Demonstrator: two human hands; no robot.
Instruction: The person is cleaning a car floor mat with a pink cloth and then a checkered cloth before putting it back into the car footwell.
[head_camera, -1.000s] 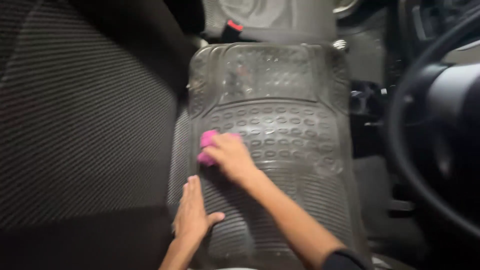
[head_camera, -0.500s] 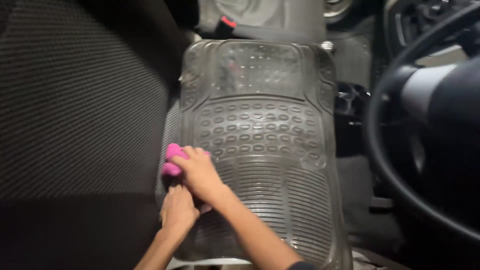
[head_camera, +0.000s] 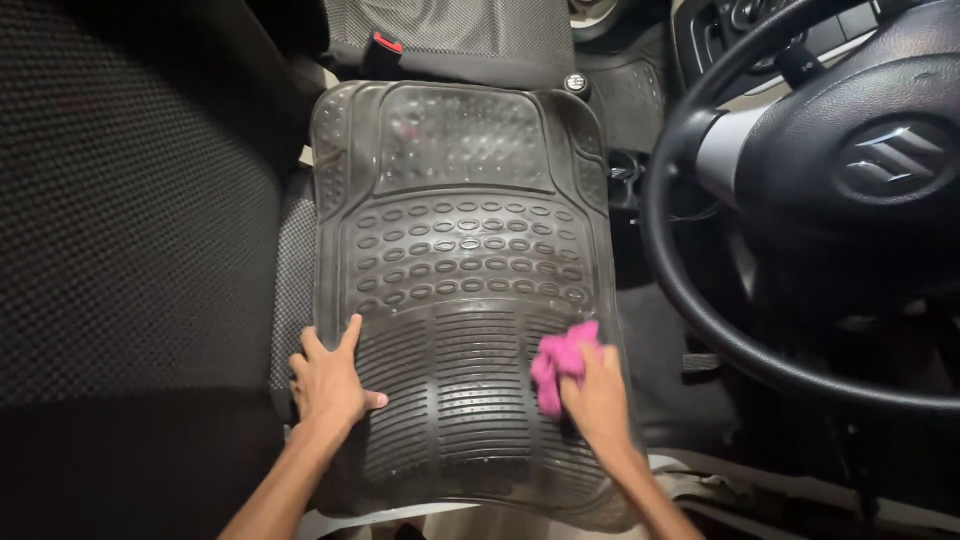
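Close beside mat (head_camera: 460, 250), steering wheel (head_camera: 800, 200) looms.

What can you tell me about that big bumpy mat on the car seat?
The mat is clear, greyish, rubbery-looking plastic, lying flat along the dark fabric seat beside the steering wheel. It has a dotted panel at its far end, rows of oval bumps in the middle and straight ribs near the person. The left hand presses flat on its near left edge; the right hand holds a pink cloth against the ribs.

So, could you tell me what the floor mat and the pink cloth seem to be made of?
Floor mat: probably clear, glossy rubber or vinyl, judging by its moulded ribs, oval studs and sheen. Pink cloth: soft, matte fabric, perhaps microfibre, bunched under the right hand.
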